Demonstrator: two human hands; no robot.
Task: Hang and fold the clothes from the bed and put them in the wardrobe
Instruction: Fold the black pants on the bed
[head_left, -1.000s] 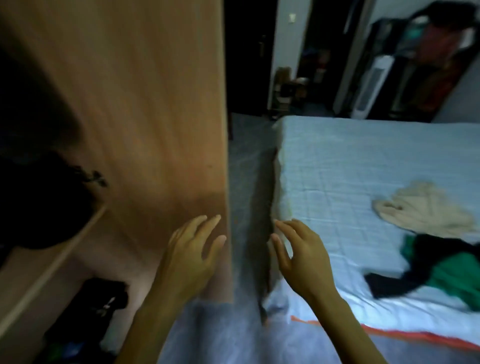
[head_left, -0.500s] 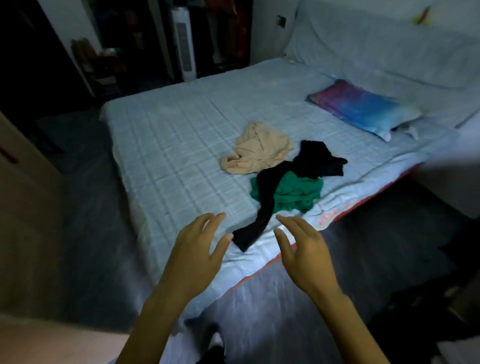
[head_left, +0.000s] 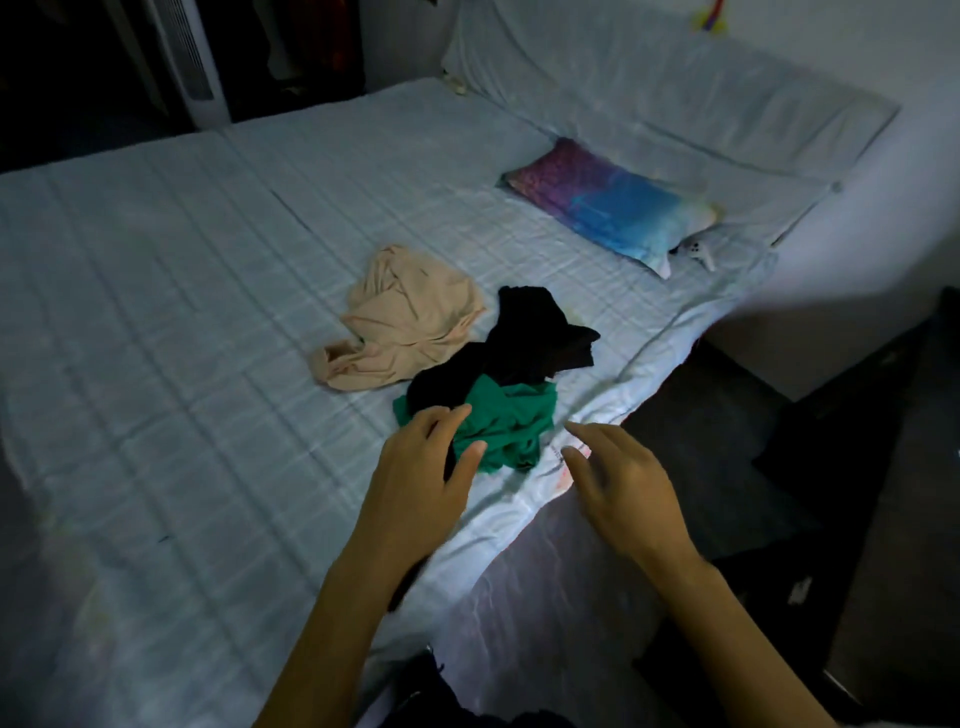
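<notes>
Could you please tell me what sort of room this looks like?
Most likely a bedroom: a wide bed with a pale sheet, a colourful pillow near its head, and loose clothes on it.

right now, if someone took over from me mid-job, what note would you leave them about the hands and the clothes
Left hand: open, holds nothing, fingers spread over the near side of the green garment; contact cannot be told.
Right hand: open, holds nothing, above the near edge of the bed, beside the green garment.
Clothes: beige garment, black garment and green garment lie crumpled on the bed, black and green overlapping.
Done: nothing that shows here; none is folded or hung.
Left: fold or hang all three and take them to the wardrobe, which is out of view.
</notes>
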